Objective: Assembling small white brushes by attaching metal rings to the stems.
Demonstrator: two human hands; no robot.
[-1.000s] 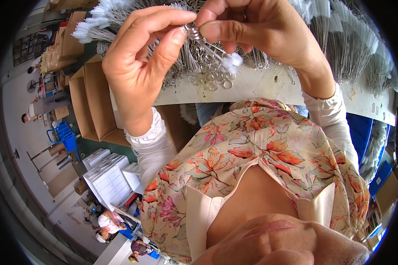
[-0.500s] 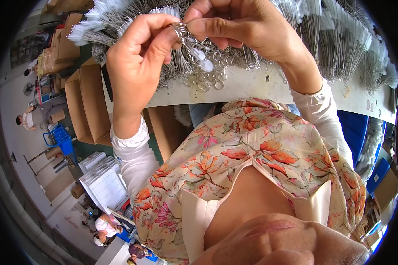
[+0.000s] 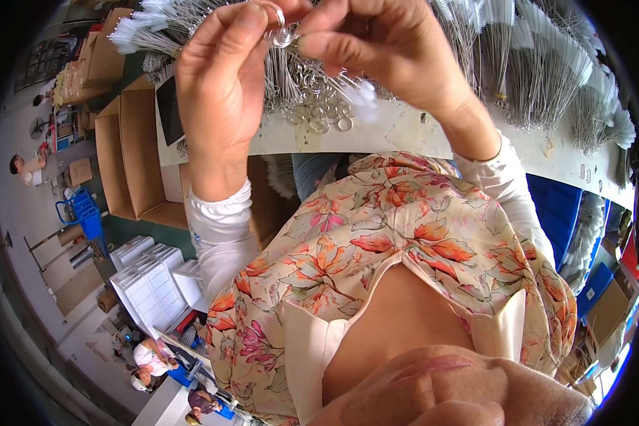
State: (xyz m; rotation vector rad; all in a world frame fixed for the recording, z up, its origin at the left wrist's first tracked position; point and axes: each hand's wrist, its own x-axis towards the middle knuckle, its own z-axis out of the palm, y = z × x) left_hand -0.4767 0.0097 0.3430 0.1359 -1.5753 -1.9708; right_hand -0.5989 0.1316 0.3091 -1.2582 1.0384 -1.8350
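We are holding both hands up, close together, above the edge of the white worktable [image 3: 433,138]. Our left hand [image 3: 224,85] is not spread: its thumb and forefinger are pressing together on a small metal ring [image 3: 280,35], and the other fingers are curling loosely behind. Our right hand [image 3: 383,50] is meeting it from the other side, with its fingertips also pinching at the same ring, so the ring is sitting between the two hands, touching both. From the right hand, a thin wire brush with a white tuft [image 3: 358,91] is hanging down toward the table; we cannot tell exactly how it is joined to the ring. Just under the hands, a loose heap of metal rings [image 3: 319,113] is lying on the table, and behind it many thin wire brushes with white tips [image 3: 539,64] are lying in bundles across the surface. On our left side, open cardboard boxes [image 3: 131,170] are standing beside the table, and lower down there are stacks of white trays [image 3: 149,280]. Far at the left, another person [image 3: 23,169] is sitting well apart from us.
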